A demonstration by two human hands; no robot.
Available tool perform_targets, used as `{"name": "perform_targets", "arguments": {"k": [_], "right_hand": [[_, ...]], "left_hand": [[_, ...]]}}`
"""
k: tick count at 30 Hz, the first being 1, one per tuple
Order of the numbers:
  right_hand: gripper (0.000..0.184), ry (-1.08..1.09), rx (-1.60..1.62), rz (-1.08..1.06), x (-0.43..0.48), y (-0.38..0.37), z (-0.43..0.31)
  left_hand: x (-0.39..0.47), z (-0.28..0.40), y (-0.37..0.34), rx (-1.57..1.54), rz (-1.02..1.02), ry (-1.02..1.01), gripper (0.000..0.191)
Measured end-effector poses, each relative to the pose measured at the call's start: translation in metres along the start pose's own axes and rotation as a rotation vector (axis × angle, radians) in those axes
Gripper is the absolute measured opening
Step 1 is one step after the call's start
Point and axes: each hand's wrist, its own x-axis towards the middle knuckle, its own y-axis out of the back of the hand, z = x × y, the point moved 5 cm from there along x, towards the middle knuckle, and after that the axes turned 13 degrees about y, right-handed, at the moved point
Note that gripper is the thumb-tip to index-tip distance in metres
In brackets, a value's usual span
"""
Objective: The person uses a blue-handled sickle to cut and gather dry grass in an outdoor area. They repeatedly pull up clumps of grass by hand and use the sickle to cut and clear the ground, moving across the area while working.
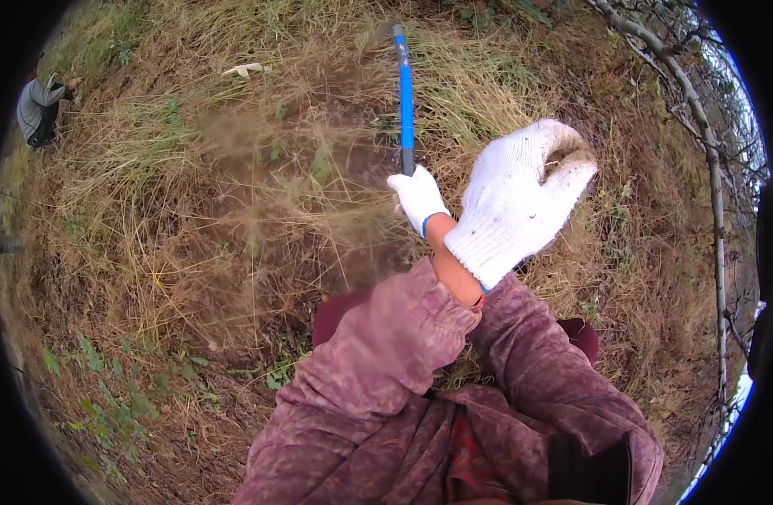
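My forearms cross in front of me, both in mottled purple sleeves. My right hand [418,194], in a white knit glove, grips the dark lower end of a long blue-handled tool [407,104]. The tool points away from me over the grass, and its far end is blurred. Nearer the camera, my left hand [519,196] reaches across to the right. Its white knit glove is soiled at the fingertips. The fingers curl towards the thumb, and I see nothing held between them. Dry grass [475,76] lies around the tool.
A person [40,107] in a grey top is low on the slope at far left. A bare tree branch [708,139] curves down the right side. A pale object [244,68] lies in the grass. Green leafy plants [112,404] grow at lower left.
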Motion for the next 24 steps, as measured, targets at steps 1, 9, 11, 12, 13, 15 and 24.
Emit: {"name": "perform_targets", "arguments": {"k": [1,9,11,12,13,15,24], "right_hand": [[0.021,0.025,-0.107,0.061,0.018,-0.001,-0.005],[0.019,0.031,-0.05,-0.103,0.113,-0.035,-0.042],[0.015,-0.257,-0.191,-0.191,0.1,-0.05,-0.012],[0.018,-0.287,-0.298,-0.231,0.085,-0.056,0.005],[0.021,-0.33,-0.436,-0.224,0.069,-0.057,0.024],[0.024,-0.247,-0.429,-0.224,0.057,-0.065,0.045],[0.02,-0.224,-0.237,-0.284,-0.043,0.002,0.065]], "left_hand": [[0.003,-0.002,0.003,-0.009,0.023,0.007,0.025],[0.027,-0.02,0.025,-0.23,0.001,0.135,0.025],[0.03,-0.02,0.03,-0.243,-0.002,0.168,0.024],[0.03,-0.019,0.032,-0.235,0.013,0.164,0.024],[0.03,-0.017,0.034,-0.229,0.027,0.144,0.024],[0.03,-0.012,0.036,-0.245,0.029,0.098,0.023],[0.021,-0.001,0.028,-0.204,-0.008,0.165,0.026]]}}
